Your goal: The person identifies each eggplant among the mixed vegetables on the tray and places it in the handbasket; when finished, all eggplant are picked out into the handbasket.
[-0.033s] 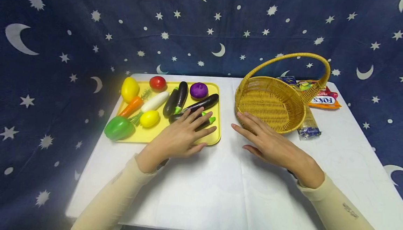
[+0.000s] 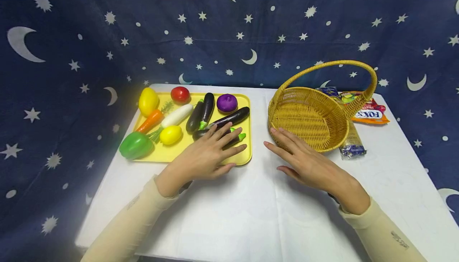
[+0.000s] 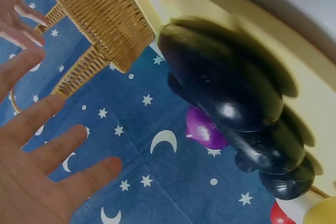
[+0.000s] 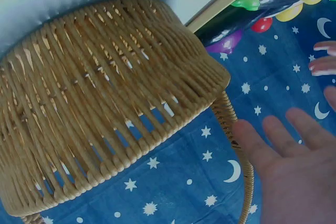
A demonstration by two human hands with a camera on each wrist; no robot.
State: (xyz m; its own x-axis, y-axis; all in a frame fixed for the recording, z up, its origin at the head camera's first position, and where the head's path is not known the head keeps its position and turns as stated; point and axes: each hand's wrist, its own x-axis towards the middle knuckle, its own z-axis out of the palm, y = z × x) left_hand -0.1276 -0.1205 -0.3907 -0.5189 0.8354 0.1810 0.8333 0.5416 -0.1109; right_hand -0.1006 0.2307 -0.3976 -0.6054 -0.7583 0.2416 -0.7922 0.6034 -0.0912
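Note:
My left hand (image 2: pixel 201 154), fingers spread, hovers over the front right part of a yellow tray (image 2: pixel 168 159). Beneath its fingers lie dark eggplants (image 2: pixel 233 118), partly hidden; the left wrist view shows the hand apart from a large eggplant (image 3: pixel 210 77). With fingers extended and holding nothing, my right hand (image 2: pixel 308 164) is at the near left side of a wicker basket (image 2: pixel 305 122) with a tall handle. In the right wrist view its fingers stand beside the woven wall (image 4: pixel 105 98); I cannot tell whether they touch the basket.
The tray also bears a purple onion-like vegetable (image 2: pixel 227 103), a tomato (image 2: pixel 180 94), a white radish (image 2: pixel 177 116), a carrot (image 2: pixel 150 121), a green pepper (image 2: pixel 136 145), a lemon (image 2: pixel 170 135) and a yellow fruit (image 2: pixel 148 101). Behind the basket lie a FOX'S bag (image 2: pixel 371 114) and a clear packet (image 2: pixel 352 144).

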